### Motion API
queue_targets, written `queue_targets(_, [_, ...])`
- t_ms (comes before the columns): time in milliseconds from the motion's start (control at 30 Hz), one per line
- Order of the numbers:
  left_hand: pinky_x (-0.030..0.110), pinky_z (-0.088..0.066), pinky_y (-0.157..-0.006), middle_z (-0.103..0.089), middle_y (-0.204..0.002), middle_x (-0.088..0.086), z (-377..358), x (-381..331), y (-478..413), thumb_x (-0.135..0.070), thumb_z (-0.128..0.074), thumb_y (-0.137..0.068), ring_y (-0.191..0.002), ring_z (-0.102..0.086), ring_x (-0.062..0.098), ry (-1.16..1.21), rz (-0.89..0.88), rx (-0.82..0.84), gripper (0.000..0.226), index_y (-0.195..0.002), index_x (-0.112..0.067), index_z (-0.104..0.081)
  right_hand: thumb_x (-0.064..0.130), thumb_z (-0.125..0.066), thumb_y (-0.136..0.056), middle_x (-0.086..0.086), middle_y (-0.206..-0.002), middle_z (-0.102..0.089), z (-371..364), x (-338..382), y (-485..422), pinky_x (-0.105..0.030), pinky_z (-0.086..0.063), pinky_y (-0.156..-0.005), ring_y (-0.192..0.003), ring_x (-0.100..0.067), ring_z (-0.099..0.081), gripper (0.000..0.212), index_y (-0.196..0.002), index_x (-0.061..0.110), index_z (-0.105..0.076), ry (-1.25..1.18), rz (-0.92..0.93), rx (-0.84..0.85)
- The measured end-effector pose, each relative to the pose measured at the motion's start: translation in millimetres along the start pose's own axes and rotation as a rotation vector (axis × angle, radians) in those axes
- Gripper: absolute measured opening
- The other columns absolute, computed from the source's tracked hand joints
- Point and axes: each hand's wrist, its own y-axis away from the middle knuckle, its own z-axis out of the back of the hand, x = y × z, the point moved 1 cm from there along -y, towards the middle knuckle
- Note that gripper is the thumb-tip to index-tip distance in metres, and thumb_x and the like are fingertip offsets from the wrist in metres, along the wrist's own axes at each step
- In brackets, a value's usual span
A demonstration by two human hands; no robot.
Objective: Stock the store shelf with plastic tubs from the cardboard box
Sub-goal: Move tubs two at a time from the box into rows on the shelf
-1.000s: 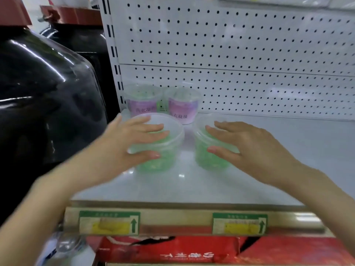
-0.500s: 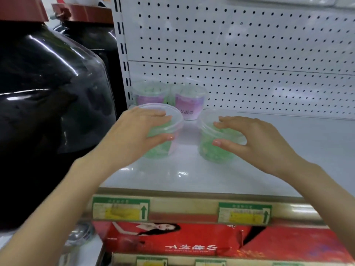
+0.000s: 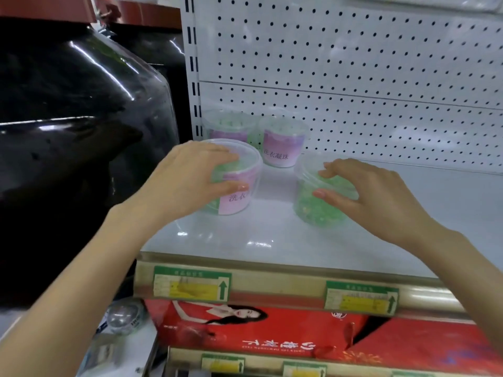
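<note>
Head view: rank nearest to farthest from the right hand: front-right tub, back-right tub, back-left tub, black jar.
1. front-right tub, under the right hand
2. back-right tub, behind, to its left
3. back-left tub, rear corner
4. black jar, far left

Four round, clear plastic tubs filled with green beads stand upright near the left end of the white metal shelf [image 3: 272, 235]. The back-left tub [image 3: 228, 126] and back-right tub [image 3: 283, 142] sit side by side at the shelf's back edge, pink labels facing forward. Nearer the front edge, the front-left tub [image 3: 236, 198], with its pink label partly showing, is gripped over its lid by the left hand [image 3: 187, 183]. The front-right tub [image 3: 311, 210], standing apart from it, is held the same way by the right hand [image 3: 375, 197].
</note>
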Motion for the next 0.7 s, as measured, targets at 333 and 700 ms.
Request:
queue_targets(333, [0.017, -0.024, -0.103, -0.049, -0.138, -0.010, 4.6, 21.2, 3.9, -0.033, -0.065, -0.083, -0.129, -0.041, 0.010, 0.103, -0.011, 0.054, 0.050, -0.130, -0.022, -0.054, 0.068, -0.048, -0.070, 0.025, -0.136, -0.044, 11.3, 3.6, -13.5, -0.021, -0.028, -0.100, -0.123, 0.005, -0.039, 0.064, -0.128, 0.041, -0.051, -0.183, -0.050, 0.174])
queue_targets(700, [0.029, -0.032, -0.108, -0.051, -0.137, -0.003, 1.5, 28.6, -9.9, -0.020, -0.056, -0.091, -0.121, -0.051, 0.017, 0.161, 0.044, 0.022, 0.036, -0.127, -0.017, -0.058, 0.046, -0.063, -0.080, 0.025, -0.143, -0.036, 7.6, -6.5, -34.3, -0.028, -0.017, -0.113, -0.133, 0.007, -0.027, 0.051, -0.129, 0.043, -0.050, -0.185, 0.021, 0.218])
